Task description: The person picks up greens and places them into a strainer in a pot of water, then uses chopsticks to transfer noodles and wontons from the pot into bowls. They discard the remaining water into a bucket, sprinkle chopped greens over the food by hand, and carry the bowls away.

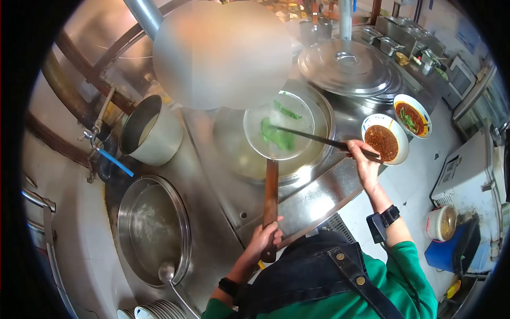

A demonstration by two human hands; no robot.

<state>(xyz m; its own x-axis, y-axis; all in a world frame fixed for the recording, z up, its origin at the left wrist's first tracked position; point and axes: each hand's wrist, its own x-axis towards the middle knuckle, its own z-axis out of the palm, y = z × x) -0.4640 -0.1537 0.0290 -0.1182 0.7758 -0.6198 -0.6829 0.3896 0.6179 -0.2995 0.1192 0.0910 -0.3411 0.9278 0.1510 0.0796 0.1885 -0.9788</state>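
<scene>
My left hand [264, 237] is wrapped round the wooden handle of a round strainer [271, 194], whose mesh basket is over a large pot of cloudy liquid [239, 165]. Green leafy vegetables [278, 137] lie in the basket. In my right hand [363, 160] are long dark chopsticks [324, 140], their tips reaching into the basket at the leaves. Close beside that hand stands a white bowl of red-brown sauce [381, 142]. Behind it is a second bowl with red sauce and greens [410, 118].
Left of the strainer are a deep metal pot [159, 139] and a round basin of water [154, 228] with a ladle [167, 272]. A blue-ended tap [116, 162] juts above the basin. Large metal lids [345, 66] lie at the back right. Stacked plates [159, 309] sit at the bottom left.
</scene>
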